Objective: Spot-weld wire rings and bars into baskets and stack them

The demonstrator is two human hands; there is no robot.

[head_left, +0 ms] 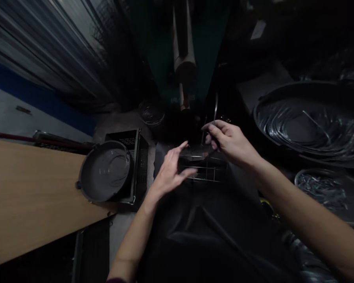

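**Pinching a thin wire (216, 105) near a wire frame (206, 168)**

Gripping the wire in the right hand (225, 137), between thumb and fingertips, with one end pointing up and away. Keeping the left hand (172, 169) empty and open, thumb and fingers apart, at the left end of the frame; impossible to tell whether touching it. Set between and below both hands, at the far edge of a dark cloth (212, 239): same frame, partly lost in shadow.

To the left, with a round basin (106, 173) on a black crate (141, 165), inside its right edge and overlapping the right edge of a wooden board (32, 196) in view. To the right, with coiled wire (271, 129) in a large tub (303, 156), and, just beyond the tub's near edge, small metal pieces (321, 190) in a bowl (352, 196).
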